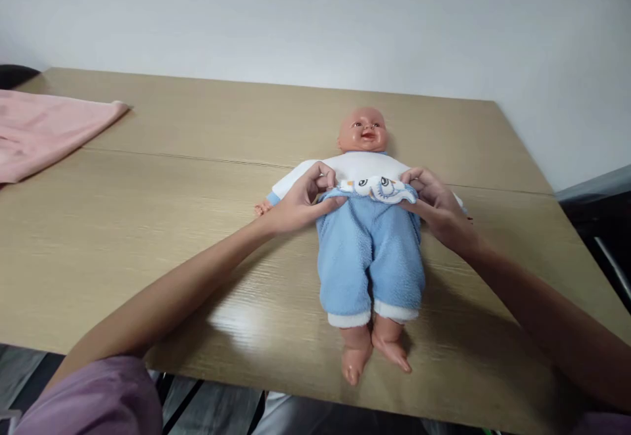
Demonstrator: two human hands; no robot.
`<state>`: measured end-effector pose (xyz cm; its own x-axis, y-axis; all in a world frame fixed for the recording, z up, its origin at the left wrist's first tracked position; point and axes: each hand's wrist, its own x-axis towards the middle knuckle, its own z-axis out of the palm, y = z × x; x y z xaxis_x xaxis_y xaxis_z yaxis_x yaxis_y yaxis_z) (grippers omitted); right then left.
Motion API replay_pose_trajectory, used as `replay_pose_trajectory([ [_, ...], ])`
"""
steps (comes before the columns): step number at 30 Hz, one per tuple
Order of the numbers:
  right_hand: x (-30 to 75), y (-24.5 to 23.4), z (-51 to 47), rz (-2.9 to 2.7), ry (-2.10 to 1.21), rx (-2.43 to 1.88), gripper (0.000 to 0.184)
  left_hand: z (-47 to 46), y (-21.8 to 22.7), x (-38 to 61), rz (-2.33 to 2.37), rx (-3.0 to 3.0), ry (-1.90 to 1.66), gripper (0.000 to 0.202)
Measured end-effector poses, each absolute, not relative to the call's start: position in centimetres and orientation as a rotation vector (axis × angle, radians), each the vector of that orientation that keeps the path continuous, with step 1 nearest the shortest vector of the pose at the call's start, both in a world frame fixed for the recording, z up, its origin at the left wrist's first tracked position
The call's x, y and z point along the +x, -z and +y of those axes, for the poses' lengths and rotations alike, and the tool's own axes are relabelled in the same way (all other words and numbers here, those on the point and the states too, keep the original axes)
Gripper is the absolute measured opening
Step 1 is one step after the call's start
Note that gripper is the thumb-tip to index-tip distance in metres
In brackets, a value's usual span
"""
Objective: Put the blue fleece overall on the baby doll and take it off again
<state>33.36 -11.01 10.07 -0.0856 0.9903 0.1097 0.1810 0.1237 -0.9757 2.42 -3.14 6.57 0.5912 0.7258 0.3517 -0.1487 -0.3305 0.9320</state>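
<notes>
A baby doll (365, 131) lies on its back on the table, head toward the wall and bare feet toward me. It wears a white long-sleeved shirt (355, 164) with blue cuffs and fluffy blue pants (345, 257) with white hems. At the doll's waist, the shirt's lower edge (377, 188), with printed cartoon eyes, is bunched up. My left hand (305, 198) pinches this edge on the left side. On the other side my right hand (436, 208) pinches it too, thumb below and fingers above. The fingertips partly hide the cloth they grip.
The wooden table (172, 244) has a seam running across it. A pink cloth (49, 129) lies at the far left. Behind the table stands a pale wall (315, 21). Dark objects, partly visible, sit past the right edge and at the left back corner.
</notes>
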Motion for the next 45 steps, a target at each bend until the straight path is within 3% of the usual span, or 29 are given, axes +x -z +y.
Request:
replay_pose_trajectory([
  [3,33.9,-10.0,-11.2,-1.418,-1.146,-1.228,0.060,-2.8,-6.2,2.2,0.475,1.509,-1.009,0.067],
  [9,32.9,-11.5,-12.6,-1.533,-1.160,-1.186,0.064,-3.3,-7.8,1.9,0.423,1.417,-0.744,0.070],
  [15,32.8,-10.9,-11.3,-1.404,-1.177,-1.156,0.077,-2.4,-7.9,3.3,0.487,1.425,-0.953,0.073],
  [21,35.0,-8.0,-10.9,-1.430,-0.999,-1.404,0.062,-2.1,-6.3,2.5,0.766,1.685,-0.926,0.061],
  [27,36.0,-6.6,-13.4,-1.509,-0.930,-1.488,0.055,-3.1,-6.3,1.5,0.755,1.820,-0.947,0.055],
  [35,35.3,-5.7,-15.3,-1.195,-1.258,-1.397,0.040,-4.7,-4.6,0.0,0.707,1.936,-0.874,0.047],
  [40,33.9,-4.8,-14.3,-0.974,-1.357,-1.300,0.044,-4.6,-3.5,0.3,0.738,1.615,-0.891,0.058],
  [45,35.1,-5.2,-14.8,-1.210,-1.121,-1.486,0.046,-4.4,-3.6,0.0,0.803,1.822,-0.877,0.055],
])
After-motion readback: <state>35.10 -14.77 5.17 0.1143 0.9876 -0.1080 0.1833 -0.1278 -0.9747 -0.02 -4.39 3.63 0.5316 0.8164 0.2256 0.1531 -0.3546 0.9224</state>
